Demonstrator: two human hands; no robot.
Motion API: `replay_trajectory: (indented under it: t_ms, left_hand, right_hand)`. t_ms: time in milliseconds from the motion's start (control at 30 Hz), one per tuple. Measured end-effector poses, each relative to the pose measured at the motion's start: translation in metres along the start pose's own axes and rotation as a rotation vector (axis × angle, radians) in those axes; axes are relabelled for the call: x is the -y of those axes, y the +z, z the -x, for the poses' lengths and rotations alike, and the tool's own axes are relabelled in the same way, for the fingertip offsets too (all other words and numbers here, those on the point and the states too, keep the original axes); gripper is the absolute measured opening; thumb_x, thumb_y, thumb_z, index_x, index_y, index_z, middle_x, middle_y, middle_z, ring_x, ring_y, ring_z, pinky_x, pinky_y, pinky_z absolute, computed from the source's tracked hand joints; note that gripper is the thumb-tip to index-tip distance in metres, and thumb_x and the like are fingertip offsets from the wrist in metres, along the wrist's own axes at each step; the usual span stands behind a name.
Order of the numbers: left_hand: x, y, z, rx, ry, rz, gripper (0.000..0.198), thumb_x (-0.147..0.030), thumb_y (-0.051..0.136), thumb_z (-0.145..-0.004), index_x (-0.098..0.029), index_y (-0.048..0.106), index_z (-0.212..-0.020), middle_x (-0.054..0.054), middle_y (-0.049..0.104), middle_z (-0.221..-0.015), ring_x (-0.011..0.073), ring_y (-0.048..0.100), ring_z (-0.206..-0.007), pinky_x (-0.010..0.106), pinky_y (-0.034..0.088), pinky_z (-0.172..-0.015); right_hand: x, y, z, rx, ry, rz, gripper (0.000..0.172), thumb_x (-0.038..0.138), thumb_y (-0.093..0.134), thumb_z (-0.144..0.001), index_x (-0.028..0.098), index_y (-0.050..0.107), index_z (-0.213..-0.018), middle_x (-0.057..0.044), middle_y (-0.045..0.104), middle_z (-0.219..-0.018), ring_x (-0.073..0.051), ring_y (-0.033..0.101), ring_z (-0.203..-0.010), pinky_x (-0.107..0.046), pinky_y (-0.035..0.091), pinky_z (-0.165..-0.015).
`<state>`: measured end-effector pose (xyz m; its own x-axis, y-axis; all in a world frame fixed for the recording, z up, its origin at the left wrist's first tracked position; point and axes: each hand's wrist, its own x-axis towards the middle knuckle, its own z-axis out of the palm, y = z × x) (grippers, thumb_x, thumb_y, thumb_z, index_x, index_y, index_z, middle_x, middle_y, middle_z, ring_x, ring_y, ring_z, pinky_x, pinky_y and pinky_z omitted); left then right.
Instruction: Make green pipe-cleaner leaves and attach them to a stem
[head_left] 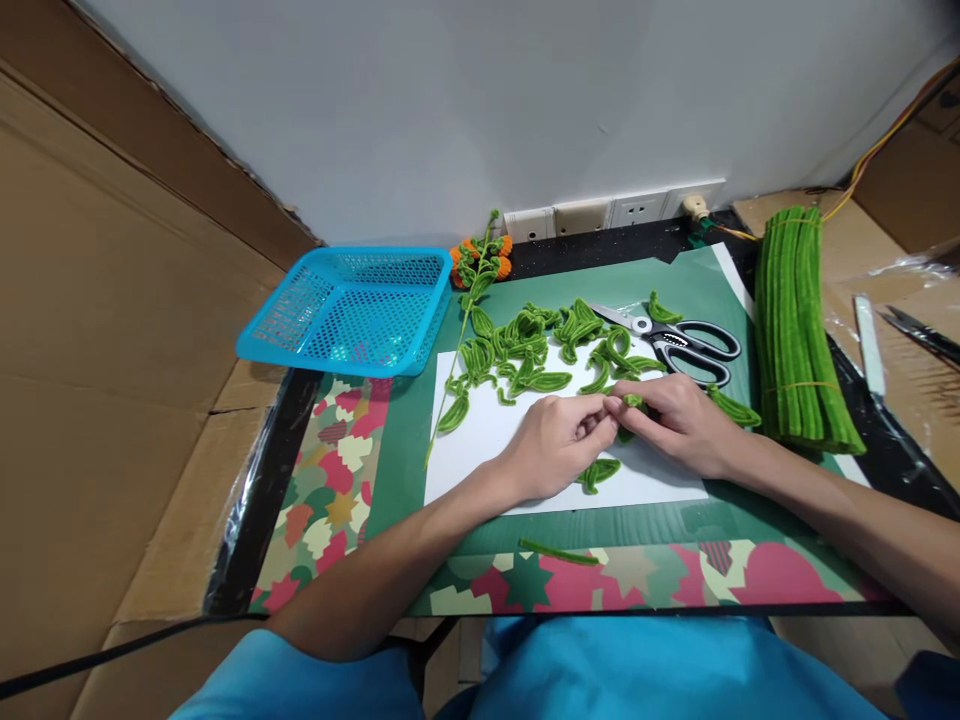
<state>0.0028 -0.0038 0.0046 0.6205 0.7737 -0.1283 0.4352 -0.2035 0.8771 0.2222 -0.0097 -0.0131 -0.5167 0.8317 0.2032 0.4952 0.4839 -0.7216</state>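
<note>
Both my hands rest on a white sheet [480,430] in the middle of the table. My left hand [559,445] and my right hand [679,420] meet fingertip to fingertip, pinching a small green pipe-cleaner piece [632,401] between them. Just below my left hand lies a bent green pipe-cleaner leaf [598,472]. Behind my hands a pile of several finished green leaves [547,350] covers the sheet's far part. A long green stem with leaves [459,385] runs along the sheet's left side.
Black-handled scissors [686,345] lie behind my right hand. A thick bundle of green pipe cleaners [799,340] lies at the right. A blue plastic basket [352,305] stands at the back left. One straight green pipe cleaner [559,552] lies near the front edge. Cardboard walls flank the table.
</note>
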Motion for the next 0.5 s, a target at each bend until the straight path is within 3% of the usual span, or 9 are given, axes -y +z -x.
replay_trajectory:
  t_ms: [500]
  left_hand:
    - [0.0009,0.0003,0.0005,0.006,0.007,0.009,0.029,-0.036,0.055,-0.105,-0.017,0.064,-0.084,-0.006,0.050,-0.065,0.0103,0.042,-0.060,0.026,0.029,-0.059]
  right_hand:
    - [0.0012,-0.0006,-0.0006,-0.004,-0.010,0.000,0.032,0.033,0.047,-0.108,0.021,0.052,-0.078,0.005,0.048,-0.061,-0.011,0.042,-0.052,-0.028,0.030,-0.059]
